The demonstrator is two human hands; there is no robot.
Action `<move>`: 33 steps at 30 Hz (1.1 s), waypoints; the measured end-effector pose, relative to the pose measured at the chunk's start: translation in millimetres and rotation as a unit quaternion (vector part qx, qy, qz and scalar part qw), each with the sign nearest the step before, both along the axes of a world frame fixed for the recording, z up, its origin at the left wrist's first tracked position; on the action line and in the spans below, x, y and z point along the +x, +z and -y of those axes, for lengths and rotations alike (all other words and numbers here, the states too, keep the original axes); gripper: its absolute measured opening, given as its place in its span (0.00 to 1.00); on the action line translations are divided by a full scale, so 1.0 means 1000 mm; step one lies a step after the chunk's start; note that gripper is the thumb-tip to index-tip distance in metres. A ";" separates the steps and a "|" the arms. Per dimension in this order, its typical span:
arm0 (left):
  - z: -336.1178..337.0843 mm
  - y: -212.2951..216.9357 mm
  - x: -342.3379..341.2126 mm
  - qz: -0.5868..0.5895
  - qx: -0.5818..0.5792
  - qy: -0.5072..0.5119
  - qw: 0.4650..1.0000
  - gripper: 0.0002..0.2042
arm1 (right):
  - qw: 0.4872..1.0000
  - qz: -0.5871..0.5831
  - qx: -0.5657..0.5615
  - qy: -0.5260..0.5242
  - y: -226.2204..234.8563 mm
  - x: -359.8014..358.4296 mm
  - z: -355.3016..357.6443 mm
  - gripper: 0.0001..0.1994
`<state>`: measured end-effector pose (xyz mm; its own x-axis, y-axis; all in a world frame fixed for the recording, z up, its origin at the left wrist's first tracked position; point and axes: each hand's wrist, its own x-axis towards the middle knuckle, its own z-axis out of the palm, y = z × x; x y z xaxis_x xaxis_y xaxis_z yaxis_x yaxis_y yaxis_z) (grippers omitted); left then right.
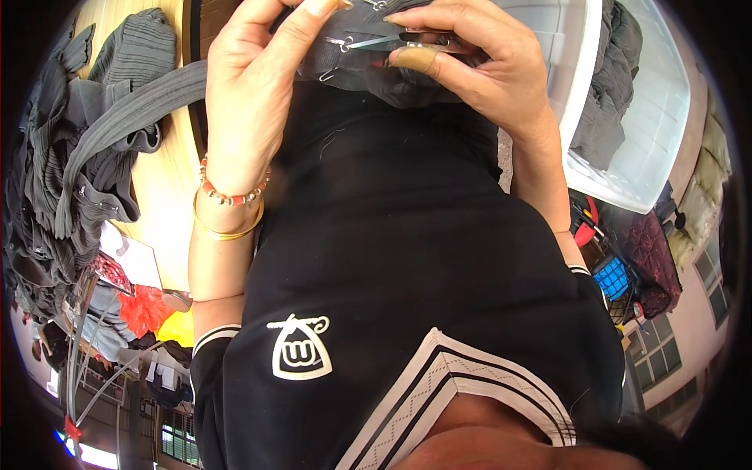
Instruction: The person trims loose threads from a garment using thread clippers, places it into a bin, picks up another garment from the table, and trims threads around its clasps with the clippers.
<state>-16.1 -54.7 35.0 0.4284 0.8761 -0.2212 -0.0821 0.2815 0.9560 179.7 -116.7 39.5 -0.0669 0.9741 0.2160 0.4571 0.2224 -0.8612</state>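
My left hand [254, 86] and my right hand [489, 70] meet at the top of the view, in front of my black shirt [376, 251]. Between them they hold a small piece of grey fabric [368, 74] with little metal hooks on it. My left hand pinches the fabric's upper edge. In my right hand is a pair of small metal snips [411, 39], blades lying across the fabric. A tan cover wraps my right thumb tip [413, 59]. A bead bracelet and a gold bangle [229, 211] circle my left wrist.
A heap of grey pleated garments [86, 141] lies on a yellow wooden table [168, 196] at the left. A white plastic bin [634, 149] holding more grey cloth [607, 94] stands at the right. Red and blue items [611, 274] sit below the bin.
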 end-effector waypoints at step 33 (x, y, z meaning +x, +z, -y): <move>-0.002 0.002 0.002 -0.026 -0.016 -0.087 0.996 0.04 | 0.996 0.071 0.018 0.046 0.010 0.005 0.000 0.12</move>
